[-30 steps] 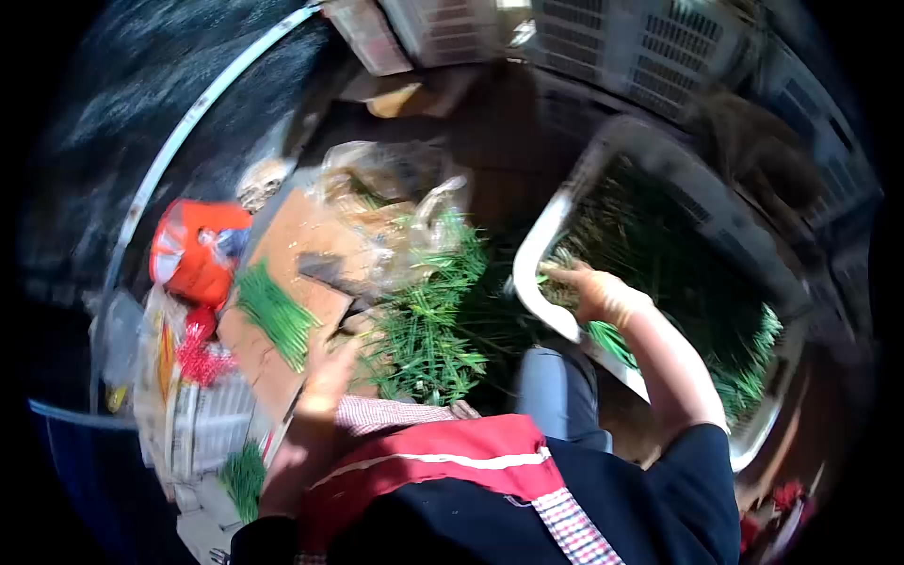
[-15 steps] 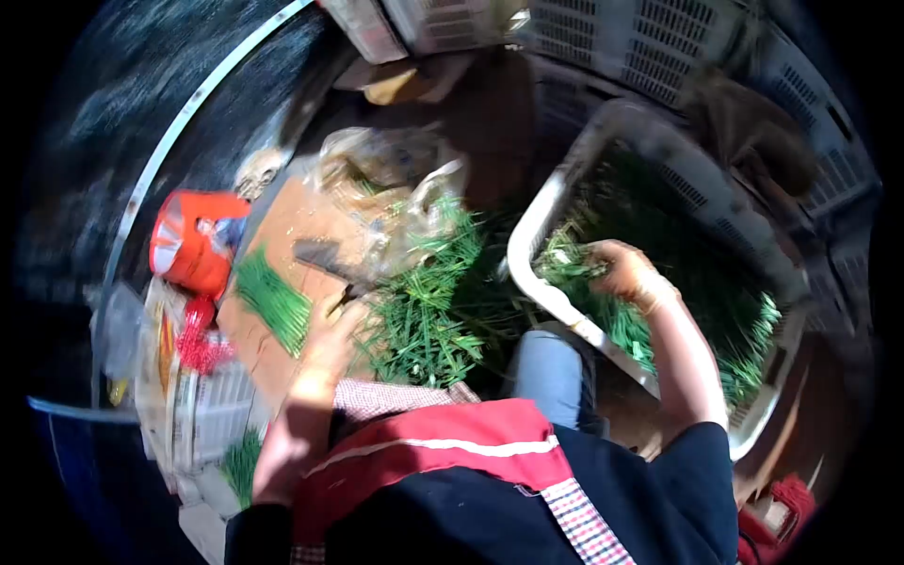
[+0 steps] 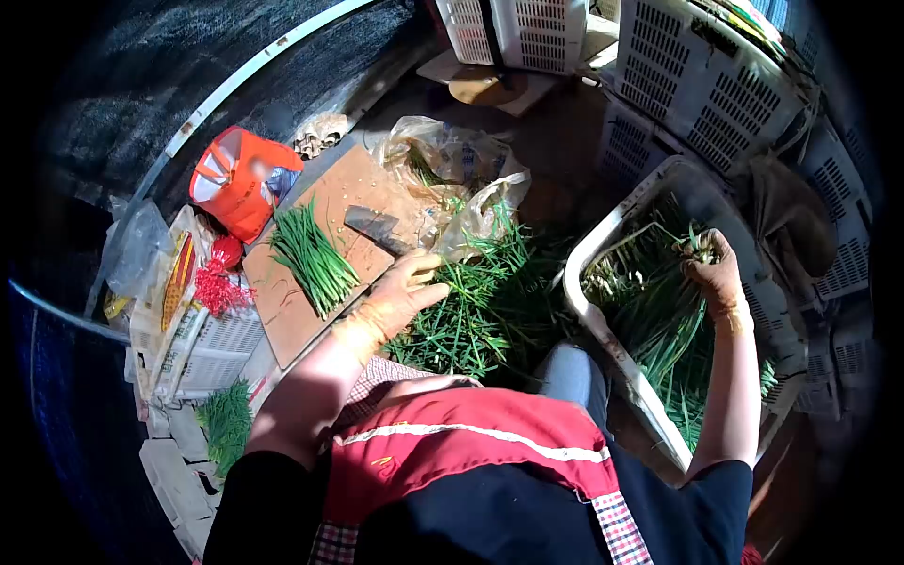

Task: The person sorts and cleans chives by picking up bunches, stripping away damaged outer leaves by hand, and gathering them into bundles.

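Note:
My gloved right hand [image 3: 718,278] is closed around the pale ends of a bunch of chives [image 3: 664,325], whose long green leaves hang down inside the white plastic crate [image 3: 603,331]. My left hand [image 3: 400,294], gloved too, is open with fingers apart and holds nothing. It hovers between the wooden board [image 3: 282,315] and a loose heap of green leaves [image 3: 452,325] by my lap. On the board lie a neat bundle of chives [image 3: 315,259] and a broad dark knife blade [image 3: 375,226]; the knife's handle cannot be made out.
A crumpled clear plastic bag [image 3: 471,193] lies beyond the heap. Left of the board are an orange-red bag [image 3: 240,184], red netting or string [image 3: 221,273] and a white crate [image 3: 221,348]. Stacked white crates [image 3: 697,80] stand at the back, with a brown cloth [image 3: 791,217] at right.
My right hand has moved right and deeper over the crate, now gripping chives by their ends. My left hand has shifted right from the board's edge, fingers spread. The view has turned somewhat.

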Tool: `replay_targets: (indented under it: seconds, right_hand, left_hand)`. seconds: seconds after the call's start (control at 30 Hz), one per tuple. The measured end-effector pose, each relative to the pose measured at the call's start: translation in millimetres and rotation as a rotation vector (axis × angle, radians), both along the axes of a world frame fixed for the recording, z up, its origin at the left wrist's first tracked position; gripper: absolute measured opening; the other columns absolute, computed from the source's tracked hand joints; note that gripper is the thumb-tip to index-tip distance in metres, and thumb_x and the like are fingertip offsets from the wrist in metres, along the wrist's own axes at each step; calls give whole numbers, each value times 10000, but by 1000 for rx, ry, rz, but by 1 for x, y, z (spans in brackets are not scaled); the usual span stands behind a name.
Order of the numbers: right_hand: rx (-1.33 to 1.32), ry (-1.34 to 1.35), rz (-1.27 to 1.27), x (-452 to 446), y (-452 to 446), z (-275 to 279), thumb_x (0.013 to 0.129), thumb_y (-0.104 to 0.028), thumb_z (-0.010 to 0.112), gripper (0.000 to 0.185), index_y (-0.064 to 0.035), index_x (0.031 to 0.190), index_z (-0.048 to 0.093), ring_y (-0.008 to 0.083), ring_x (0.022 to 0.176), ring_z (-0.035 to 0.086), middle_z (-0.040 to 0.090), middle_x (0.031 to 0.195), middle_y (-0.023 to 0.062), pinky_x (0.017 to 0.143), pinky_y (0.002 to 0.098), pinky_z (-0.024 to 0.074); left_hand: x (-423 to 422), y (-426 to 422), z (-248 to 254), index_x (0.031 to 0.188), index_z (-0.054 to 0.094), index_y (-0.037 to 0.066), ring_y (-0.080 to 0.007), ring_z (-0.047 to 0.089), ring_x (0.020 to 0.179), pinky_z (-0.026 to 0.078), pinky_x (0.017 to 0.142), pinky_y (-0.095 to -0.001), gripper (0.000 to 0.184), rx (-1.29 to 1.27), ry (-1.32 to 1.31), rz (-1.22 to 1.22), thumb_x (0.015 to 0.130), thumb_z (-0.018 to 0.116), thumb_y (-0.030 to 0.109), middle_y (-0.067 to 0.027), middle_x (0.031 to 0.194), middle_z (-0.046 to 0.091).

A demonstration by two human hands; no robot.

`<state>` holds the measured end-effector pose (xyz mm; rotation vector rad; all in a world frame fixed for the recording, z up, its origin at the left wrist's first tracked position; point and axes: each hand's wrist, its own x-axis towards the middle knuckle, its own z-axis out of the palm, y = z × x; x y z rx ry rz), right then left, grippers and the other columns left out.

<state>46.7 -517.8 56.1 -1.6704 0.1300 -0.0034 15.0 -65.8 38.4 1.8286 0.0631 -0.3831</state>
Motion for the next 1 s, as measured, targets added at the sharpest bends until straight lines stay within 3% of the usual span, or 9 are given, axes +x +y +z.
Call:
replay_targets:
  seconds: [0.13,0.23,0.27,0.47,0.7,0.87,0.9,0.97,1.0]
  right_hand:
    - [-305,-98,-6,4,13,16,643,63,623,220,-67,783,514,55,680,477,530,741,-37,632,216,412]
    - [-119,-94,108,1,5,38,711,10,636,177,-85,754,493,34,656,458,499,727,-64,588,186,382]
    - [-358,-109,128,3,-3,26,700,21,628,191,-89,745,479,35,665,457,487,717,-61,587,195,386]
    - [-244,-57,213,-29,0,62,624,80,604,233,-76,749,485,81,769,533,582,811,0,701,228,429]
    - [-250,-113,315,-53,14,61,572,81,652,247,-63,736,537,120,828,551,608,866,38,747,257,438]
    - [-352,-109,393,-69,29,91,543,79,673,236,-63,697,565,134,808,564,610,849,43,728,262,445]
    - [-337,-100,421,-71,28,89,532,81,676,238,-63,690,571,141,802,570,612,846,46,720,264,447]
    - [-395,-167,451,-72,20,81,520,81,699,269,-73,707,584,172,788,581,620,851,55,703,283,457]
    - [-436,-195,456,-72,18,78,520,80,703,270,-75,708,586,179,786,585,623,845,57,700,286,461]
  left_hand:
    - [3,-10,15,1294,404,29,-246,389,1223,343,1001,-351,633,-75,-57,-219,768,704,215,-104,1376,332]
    - [6,-18,17,1312,392,57,-237,372,1234,323,1012,-353,680,-142,-82,-316,747,729,227,-82,1376,341]
    - [3,-20,22,1316,388,59,-234,373,1234,324,1010,-353,690,-123,-82,-339,744,731,233,-82,1373,349]
    - [11,-59,20,1331,379,60,-253,414,1214,330,1019,-382,651,-136,-169,-473,785,686,237,-114,1318,438]
    - [18,-145,26,1289,395,-12,-248,547,1060,424,904,-298,590,200,-366,-701,770,599,182,-215,1196,514]
    - [45,-229,-81,1365,299,76,-257,594,910,452,844,-335,668,46,-283,-548,762,587,54,-225,1122,552]
    - [58,-260,-134,1389,267,110,-311,561,985,346,955,-371,661,544,-533,-960,803,573,95,-232,1209,487]
    - [61,-287,-148,1413,234,144,-364,527,1059,241,1067,-407,655,1043,-781,-1364,844,559,136,-240,1296,422]
    - [54,-289,-116,1420,215,163,-324,391,1194,222,1079,-392,718,1129,-669,-1317,809,592,157,-212,1365,330]
